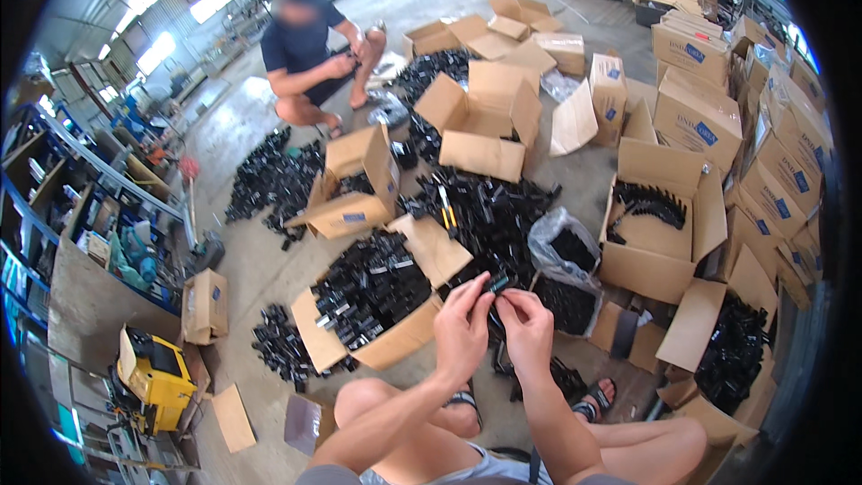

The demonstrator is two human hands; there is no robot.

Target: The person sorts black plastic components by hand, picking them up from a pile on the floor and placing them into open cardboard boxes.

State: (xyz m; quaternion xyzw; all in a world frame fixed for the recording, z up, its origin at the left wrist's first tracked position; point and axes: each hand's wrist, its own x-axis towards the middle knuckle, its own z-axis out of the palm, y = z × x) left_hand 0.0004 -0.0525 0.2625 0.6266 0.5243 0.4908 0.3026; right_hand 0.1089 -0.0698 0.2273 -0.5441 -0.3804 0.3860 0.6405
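Observation:
Close in front of me, my left hand (464,323) and my right hand (528,325) pinch a small black part (495,283) between their fingertips. Its exact kind is too small to make out. Just beyond my hands, a heap of black parts (503,224) covers the floor, with a yellow-handled tool (446,213) lying on it. Left of my hands, an open cardboard box (391,344) is full of similar black pieces. Clear plastic bags (549,232) of small black parts sit to the right of the heap.
A co-worker (305,54) squats at the far left beside another pile of black parts (274,175). On the right, an open carton (642,251) holds a row of black pieces, near stacked closed cartons (700,121). A yellow machine (160,382) stands at left.

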